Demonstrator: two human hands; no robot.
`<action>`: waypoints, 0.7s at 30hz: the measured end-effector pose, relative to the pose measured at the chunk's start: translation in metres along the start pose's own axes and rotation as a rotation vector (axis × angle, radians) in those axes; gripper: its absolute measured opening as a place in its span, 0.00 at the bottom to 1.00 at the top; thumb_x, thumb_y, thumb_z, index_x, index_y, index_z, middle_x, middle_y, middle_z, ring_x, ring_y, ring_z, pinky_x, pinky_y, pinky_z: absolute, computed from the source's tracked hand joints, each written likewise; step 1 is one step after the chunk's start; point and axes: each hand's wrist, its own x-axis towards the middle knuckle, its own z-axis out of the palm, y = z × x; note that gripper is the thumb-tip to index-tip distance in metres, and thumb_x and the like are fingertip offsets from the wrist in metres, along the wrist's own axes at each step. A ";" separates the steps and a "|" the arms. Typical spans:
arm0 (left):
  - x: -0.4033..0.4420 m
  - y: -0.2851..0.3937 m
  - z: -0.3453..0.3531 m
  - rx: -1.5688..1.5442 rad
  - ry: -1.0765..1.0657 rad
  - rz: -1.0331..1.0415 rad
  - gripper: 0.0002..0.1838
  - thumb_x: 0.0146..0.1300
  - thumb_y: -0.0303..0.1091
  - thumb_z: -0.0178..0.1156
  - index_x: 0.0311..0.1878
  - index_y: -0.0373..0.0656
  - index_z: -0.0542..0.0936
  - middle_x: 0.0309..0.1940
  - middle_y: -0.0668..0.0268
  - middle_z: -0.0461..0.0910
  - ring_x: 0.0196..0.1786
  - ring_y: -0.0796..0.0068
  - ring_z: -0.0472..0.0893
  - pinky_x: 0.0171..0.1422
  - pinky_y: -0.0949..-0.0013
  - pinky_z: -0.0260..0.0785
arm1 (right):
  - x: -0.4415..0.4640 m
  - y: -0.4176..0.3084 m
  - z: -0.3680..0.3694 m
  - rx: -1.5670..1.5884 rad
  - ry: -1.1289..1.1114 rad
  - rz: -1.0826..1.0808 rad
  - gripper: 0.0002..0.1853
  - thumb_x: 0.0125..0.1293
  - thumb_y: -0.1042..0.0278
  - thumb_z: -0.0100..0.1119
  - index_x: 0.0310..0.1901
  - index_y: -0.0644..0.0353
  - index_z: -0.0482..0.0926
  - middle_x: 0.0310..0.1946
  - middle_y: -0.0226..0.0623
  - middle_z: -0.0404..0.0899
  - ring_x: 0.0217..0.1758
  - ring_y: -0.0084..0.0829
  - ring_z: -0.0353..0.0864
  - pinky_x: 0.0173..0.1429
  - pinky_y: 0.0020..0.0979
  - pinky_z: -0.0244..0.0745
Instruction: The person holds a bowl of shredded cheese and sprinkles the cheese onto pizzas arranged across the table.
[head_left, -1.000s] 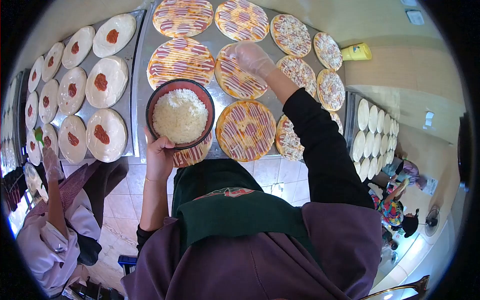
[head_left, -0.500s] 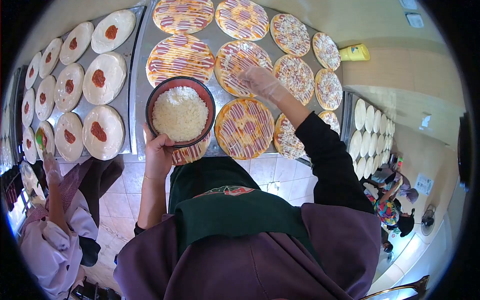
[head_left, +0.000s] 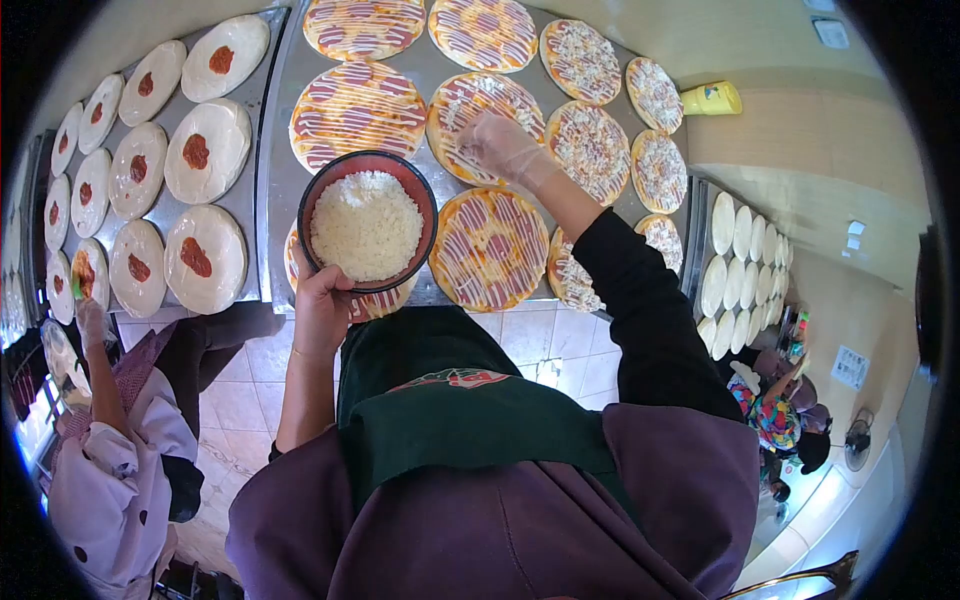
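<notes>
My left hand (head_left: 322, 312) grips the lower left rim of a dark bowl (head_left: 406, 180) with a reddish inside. White grated cheese (head_left: 366, 238) fills much of it. In a clear glove, my right hand (head_left: 500, 148) hovers low over a pizza (head_left: 452, 112) striped with white sauce, its fingers drawn together on grated cheese, mostly hidden by the fingers. White crumbs lie on that pizza's upper part. Just below the hand is another striped pizza (head_left: 490, 255) without visible crumbs. Beneath the bowl, a further pizza (head_left: 385, 303) is partly covered.
More pizzas share the metal table (head_left: 272, 200); those at right, such as one pizza (head_left: 588, 150), are strewn with white crumbs. A yellow bottle (head_left: 712, 98) lies beyond them. Left, a co-worker's gloved hand (head_left: 92, 322) works over sauced dough rounds (head_left: 208, 150). Plain dough rounds (head_left: 723, 222) stand at right.
My right hand has shifted slightly left over the same pizza, and its fingers have curled in. The bowl has moved slightly right in view. The co-worker's hand has moved a little.
</notes>
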 end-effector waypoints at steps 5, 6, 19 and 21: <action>-0.003 -0.003 0.000 -0.021 -0.017 0.009 0.38 0.45 0.18 0.44 0.66 0.44 0.59 0.60 0.59 0.66 0.59 0.61 0.71 0.59 0.60 0.71 | 0.001 -0.005 -0.017 0.175 0.110 0.149 0.07 0.56 0.72 0.60 0.37 0.58 0.83 0.34 0.41 0.83 0.39 0.39 0.81 0.46 0.33 0.75; -0.003 -0.004 -0.001 -0.022 -0.017 0.009 0.38 0.45 0.18 0.44 0.66 0.44 0.59 0.60 0.59 0.66 0.59 0.61 0.71 0.59 0.60 0.71 | -0.001 -0.008 -0.024 0.169 0.064 0.187 0.08 0.55 0.72 0.61 0.37 0.58 0.84 0.35 0.41 0.83 0.39 0.38 0.82 0.46 0.33 0.76; 0.004 -0.011 0.008 -0.017 -0.011 -0.034 0.39 0.43 0.19 0.45 0.66 0.45 0.57 0.60 0.57 0.65 0.59 0.55 0.73 0.52 0.54 0.78 | -0.046 0.004 -0.014 0.078 -0.029 0.102 0.11 0.55 0.79 0.55 0.39 0.59 0.83 0.37 0.40 0.82 0.43 0.37 0.81 0.50 0.32 0.75; 0.006 -0.011 0.013 -0.017 -0.005 -0.042 0.39 0.44 0.18 0.44 0.66 0.46 0.57 0.61 0.56 0.65 0.58 0.54 0.73 0.50 0.54 0.79 | -0.049 -0.002 -0.021 0.073 -0.051 0.141 0.12 0.54 0.79 0.54 0.39 0.58 0.83 0.37 0.41 0.82 0.43 0.38 0.81 0.50 0.32 0.75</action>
